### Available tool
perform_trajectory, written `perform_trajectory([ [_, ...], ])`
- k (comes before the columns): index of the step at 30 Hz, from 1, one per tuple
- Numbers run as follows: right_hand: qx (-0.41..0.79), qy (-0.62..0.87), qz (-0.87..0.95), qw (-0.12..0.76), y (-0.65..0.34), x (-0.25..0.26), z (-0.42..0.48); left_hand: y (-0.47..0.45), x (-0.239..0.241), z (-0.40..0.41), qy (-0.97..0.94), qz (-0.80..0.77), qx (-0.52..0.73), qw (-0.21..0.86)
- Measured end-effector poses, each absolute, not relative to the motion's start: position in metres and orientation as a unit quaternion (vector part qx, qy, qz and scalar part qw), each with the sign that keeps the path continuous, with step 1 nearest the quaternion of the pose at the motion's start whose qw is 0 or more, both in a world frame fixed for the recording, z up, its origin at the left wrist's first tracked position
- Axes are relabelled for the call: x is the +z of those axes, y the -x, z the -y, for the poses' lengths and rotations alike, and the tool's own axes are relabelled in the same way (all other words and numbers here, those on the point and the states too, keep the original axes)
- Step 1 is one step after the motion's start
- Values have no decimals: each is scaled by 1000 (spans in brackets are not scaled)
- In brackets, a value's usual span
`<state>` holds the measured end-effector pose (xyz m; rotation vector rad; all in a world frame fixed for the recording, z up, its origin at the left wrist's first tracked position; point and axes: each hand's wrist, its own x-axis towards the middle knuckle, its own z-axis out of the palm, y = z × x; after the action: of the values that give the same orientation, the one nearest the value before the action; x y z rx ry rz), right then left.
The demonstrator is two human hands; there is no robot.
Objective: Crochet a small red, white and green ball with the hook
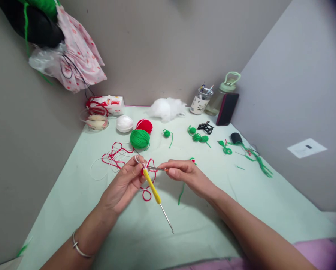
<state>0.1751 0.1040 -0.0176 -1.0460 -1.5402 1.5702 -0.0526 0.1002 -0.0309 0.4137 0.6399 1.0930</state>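
Observation:
In my left hand (128,178), pinched between thumb and fingers, is a small red and white piece of crochet (143,171) with white yarn looped over the fingers. A yellow-handled crochet hook (152,186) slants down and right from that piece, its bare metal hooked end over the table. My right hand (186,173) is closed on a slim metal tool (156,168) with a bit of orange near the fingertips. This tool points left and its tip meets the piece; its exact kind is unclear. Red and white yarn strands (147,195) hang below the left fingers.
Behind the hands sit green (139,139), red (145,126) and white yarn balls (124,124). White stuffing (167,109), a pen cup (200,102), a bottle (213,103) and a phone (227,109) line the back. Small green crochet pieces (196,137) and a black claw clip (206,128) lie rightward.

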Motion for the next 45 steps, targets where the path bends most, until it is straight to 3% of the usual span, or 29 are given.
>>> perform_trajectory([
  [30, 580, 394, 614, 362, -174, -23, -105, 51, -32, -97, -191, -259, 492, 809],
  [45, 530, 434, 590, 428, -184, -24, -112, 50, -30, -98, -195, -241, 482, 819],
])
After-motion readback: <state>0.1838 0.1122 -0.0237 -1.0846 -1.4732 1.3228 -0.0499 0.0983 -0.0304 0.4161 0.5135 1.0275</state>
